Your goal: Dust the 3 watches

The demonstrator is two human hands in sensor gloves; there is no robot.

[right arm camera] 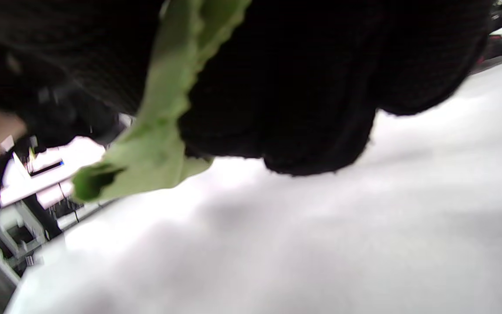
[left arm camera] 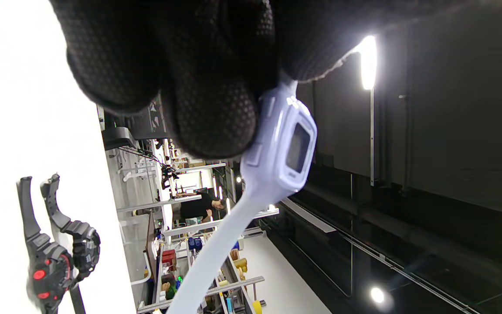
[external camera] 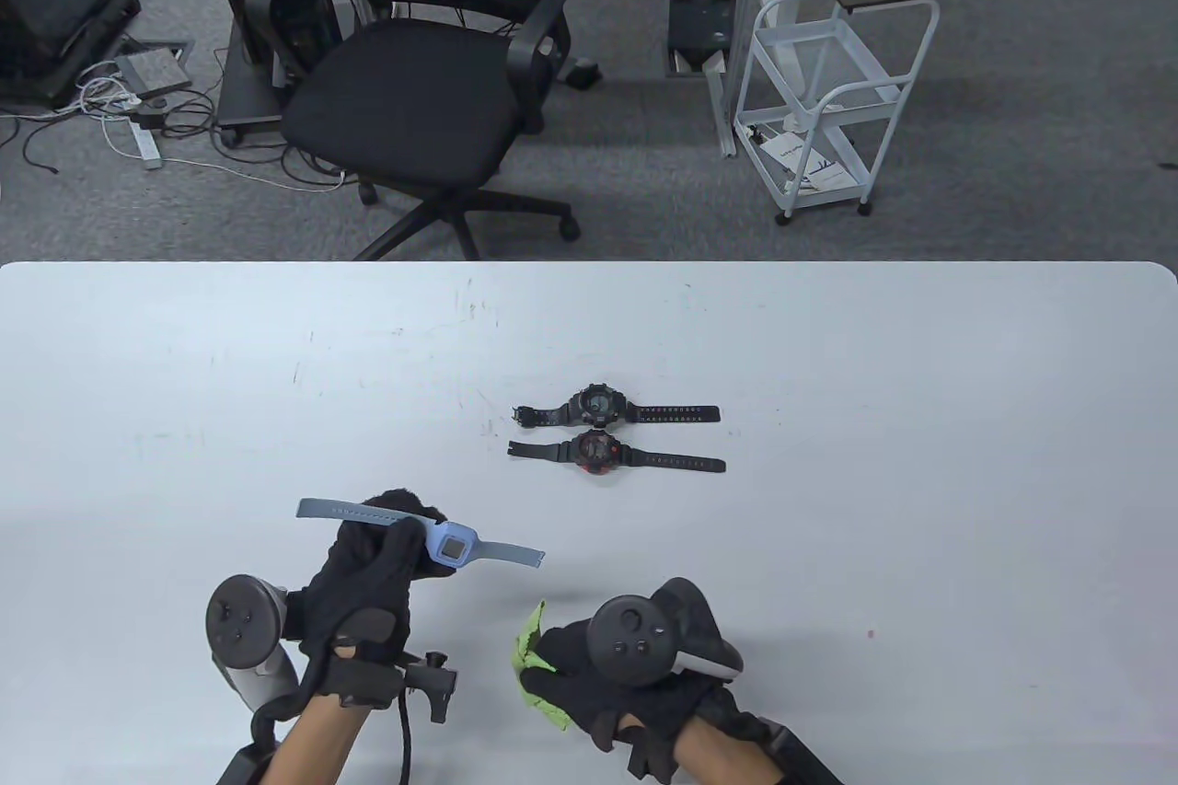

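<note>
On the white bench [external camera: 828, 454], the left hand [external camera: 368, 582] sits at about seven o'clock in the table view and grips a light blue watch [external camera: 451, 546], its fingers [left arm camera: 207, 87] curled round the strap just beside the square case. The watch is lifted clear of the bench, its strap running from nine o'clock to three o'clock, with the dark screen facing up toward the camera. In the left wrist view the same watch [left arm camera: 283, 148] hangs below the gloved fingertips, one strap end trailing toward six o'clock. The right hand [external camera: 635, 675] lies at about six o'clock, near the left hand but apart from it, and its fingers [right arm camera: 303, 87] are closed on a green cloth [external camera: 534, 656] that sticks out at its nine o'clock side; the right wrist view shows the cloth [right arm camera: 159, 131] pinched between the black gloved fingers above the bench. Near the middle of the bench, at about one o'clock from the left hand and well apart from both hands, two dark watches lie flat and parallel, straps stretched out sideways: a black watch [external camera: 598, 404] farther from the person and, just beside it on the near side, a black watch with red accents [external camera: 596, 452].
</note>
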